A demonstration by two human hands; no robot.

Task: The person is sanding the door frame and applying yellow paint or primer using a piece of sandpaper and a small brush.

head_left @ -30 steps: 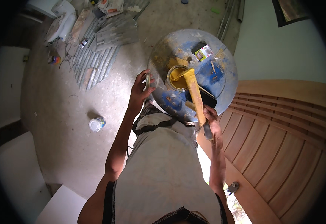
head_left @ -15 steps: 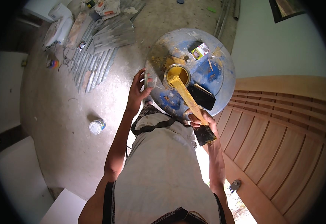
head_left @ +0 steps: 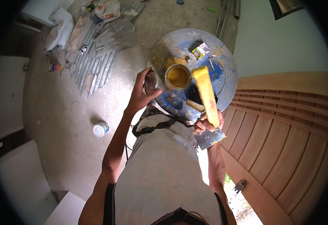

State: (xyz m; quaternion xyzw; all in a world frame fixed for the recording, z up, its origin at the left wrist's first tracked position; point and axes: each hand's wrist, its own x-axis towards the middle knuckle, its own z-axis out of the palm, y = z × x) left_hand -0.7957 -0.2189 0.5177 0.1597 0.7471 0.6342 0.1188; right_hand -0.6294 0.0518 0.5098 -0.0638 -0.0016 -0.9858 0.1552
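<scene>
My left hand [head_left: 143,92] grips a round metal-rimmed object [head_left: 152,82], probably a can lid, tilted at the left edge of a paint-stained round tabletop [head_left: 160,45]. An open can of mustard-yellow paste [head_left: 178,78] stands on that top. My right hand [head_left: 201,123] is closed on a long yellow-coated stick [head_left: 205,93] and a putty knife [head_left: 211,138] with yellow smears on its metal blade. The stick's upper end is just right of the can's rim. Behind the stick lie a black flat object [head_left: 196,95] and a small printed box [head_left: 200,51].
Metal sheets [head_left: 96,67], a white bulky fixture [head_left: 59,32] and cables litter the floor at upper left. A lidded can [head_left: 100,128] stands left of me. A slatted wooden door [head_left: 269,146] is at right, pipes [head_left: 224,18] along the wall behind.
The stick's yellow end has come out of the can and moved right. My left hand has turned the lid-like object so its face shows. The putty knife's blade now catches the light.
</scene>
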